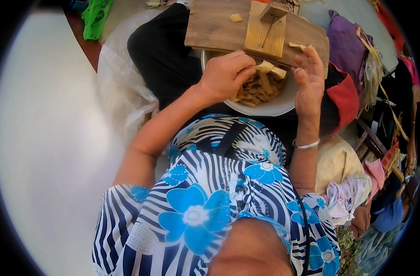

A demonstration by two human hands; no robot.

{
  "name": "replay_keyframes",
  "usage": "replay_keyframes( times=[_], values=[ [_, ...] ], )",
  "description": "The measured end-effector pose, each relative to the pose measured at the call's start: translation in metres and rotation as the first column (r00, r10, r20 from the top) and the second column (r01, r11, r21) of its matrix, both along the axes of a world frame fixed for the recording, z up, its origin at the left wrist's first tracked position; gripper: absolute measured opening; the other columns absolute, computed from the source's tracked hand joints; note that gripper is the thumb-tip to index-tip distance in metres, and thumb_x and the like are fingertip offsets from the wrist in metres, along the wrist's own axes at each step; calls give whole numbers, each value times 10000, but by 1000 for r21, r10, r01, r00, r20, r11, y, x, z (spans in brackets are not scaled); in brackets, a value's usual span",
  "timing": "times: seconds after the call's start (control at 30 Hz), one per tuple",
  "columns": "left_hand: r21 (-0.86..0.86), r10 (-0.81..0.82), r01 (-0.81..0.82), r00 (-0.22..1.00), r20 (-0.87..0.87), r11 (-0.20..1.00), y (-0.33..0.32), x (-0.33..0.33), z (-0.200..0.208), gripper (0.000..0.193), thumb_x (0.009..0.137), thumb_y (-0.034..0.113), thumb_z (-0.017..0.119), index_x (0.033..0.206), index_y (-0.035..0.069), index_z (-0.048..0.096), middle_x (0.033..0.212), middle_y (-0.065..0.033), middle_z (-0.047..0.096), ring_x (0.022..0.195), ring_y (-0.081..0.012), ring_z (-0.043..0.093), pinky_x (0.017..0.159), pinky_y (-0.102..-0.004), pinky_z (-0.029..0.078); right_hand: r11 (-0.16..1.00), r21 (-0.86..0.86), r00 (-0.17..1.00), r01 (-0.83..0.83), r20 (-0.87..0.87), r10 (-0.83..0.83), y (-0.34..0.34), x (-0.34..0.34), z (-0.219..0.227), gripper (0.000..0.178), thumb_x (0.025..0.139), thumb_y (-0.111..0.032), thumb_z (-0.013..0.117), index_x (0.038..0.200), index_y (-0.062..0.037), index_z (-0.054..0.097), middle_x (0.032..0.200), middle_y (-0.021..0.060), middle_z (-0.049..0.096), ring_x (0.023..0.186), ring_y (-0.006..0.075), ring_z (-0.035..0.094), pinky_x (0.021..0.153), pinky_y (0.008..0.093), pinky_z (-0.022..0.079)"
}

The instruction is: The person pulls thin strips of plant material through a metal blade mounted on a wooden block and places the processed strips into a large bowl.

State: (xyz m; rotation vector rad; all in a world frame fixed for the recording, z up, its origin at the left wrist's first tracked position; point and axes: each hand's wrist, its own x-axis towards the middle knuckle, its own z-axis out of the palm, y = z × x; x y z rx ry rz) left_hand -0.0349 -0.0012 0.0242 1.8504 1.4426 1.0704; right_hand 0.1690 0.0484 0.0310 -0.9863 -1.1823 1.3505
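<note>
My left hand [224,76] is closed, thumb and forefinger pinching one end of a pale, flat, folded strip [267,68] that looks knotted. Just right of that strip, my right hand [309,83] is raised with its palm turned inward and fingers apart, seeming to hold nothing. Below the strip, a white basin [287,106] contains many brown, short, folded pieces [260,92]. Across the basin's far side lies a wooden board [214,27]. A lighter wood block [260,34] sits on it, with a thin metal rod and a small wooden piece [274,10] above.
Two small pale scraps, one a chip [236,18] and one a strip [296,45], lie on the board. Clear plastic sheeting [122,78] is at the left, a green bag [96,18] beyond. Purple cloth [346,41], red cloth [344,99] and heaped fabrics [348,195] crowd the right.
</note>
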Motion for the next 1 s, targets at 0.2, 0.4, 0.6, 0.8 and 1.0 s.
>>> replay_keyframes(
  times=[0.2, 0.4, 0.6, 0.8, 1.0],
  values=[
    [172, -7, 34, 988, -155, 985, 19, 13, 8, 80, 801, 111, 653, 866, 81, 619, 780, -92, 574, 717, -323, 573, 610, -365, 476, 922, -165, 835, -351, 390, 387, 26, 8, 30, 325, 899, -207, 626, 1140, 10, 602, 919, 15, 613, 802, 83, 542, 725, 221, 447],
    [-209, -115, 134, 988, 100, 969, 29, 2, 17, 113, 871, 145, 607, 888, 39, 644, 753, -50, 605, 684, -168, 580, 624, -291, 465, 843, -314, 811, -437, 268, 520, 23, 21, 30, 266, 882, -142, 620, 1102, 6, 621, 807, -21, 609, 694, 53, 524, 620, 212, 431],
    [-433, -160, 306, 926, 341, 848, 32, -14, 22, 203, 907, 172, 579, 910, -20, 644, 765, -24, 612, 744, -75, 535, 691, -237, 448, 868, -264, 825, -420, 288, 487, 21, 18, 26, 249, 896, -127, 604, 1113, -5, 616, 839, -4, 616, 668, 56, 536, 623, 187, 439],
    [-397, -160, 309, 918, 364, 864, 48, -9, 21, 211, 900, 186, 585, 917, -14, 651, 746, -12, 611, 711, -74, 532, 660, -234, 447, 837, -335, 849, -433, 161, 504, 41, 4, 27, 197, 886, -134, 613, 1034, -5, 629, 793, -4, 619, 620, 63, 554, 580, 201, 453],
    [-464, -51, 270, 901, 430, 844, 80, -37, 5, 177, 908, 188, 565, 909, 33, 650, 695, 21, 569, 585, -45, 474, 536, -199, 386, 939, -218, 920, -266, 234, 315, 58, -14, 20, 113, 876, -112, 607, 925, -15, 639, 687, -17, 585, 552, 54, 517, 509, 198, 395]
  ],
)
